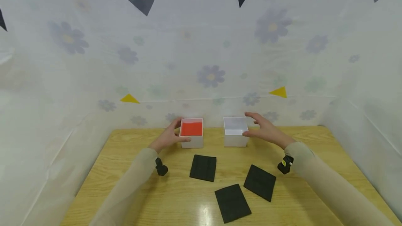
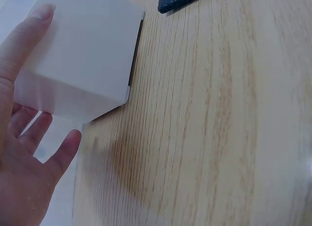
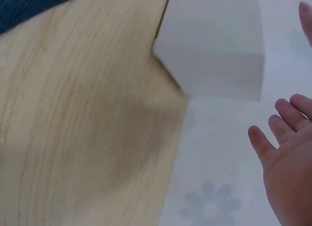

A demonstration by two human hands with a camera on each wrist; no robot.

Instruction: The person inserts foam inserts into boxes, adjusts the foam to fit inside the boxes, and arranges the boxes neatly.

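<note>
Left hand cupped against left side of red box, thumb on near face, fingers spread and nearly straight; grip not clamped. Right hand beside white box, fingers apart, thumb at near right corner; contact uncertain. Both boxes upright at far middle of tabletop, apart, openings up, probably flanked for steadying or shifting. Red box lined or filled with red; white box apparently empty. Three black pads flat nearer, between forearms.
</note>
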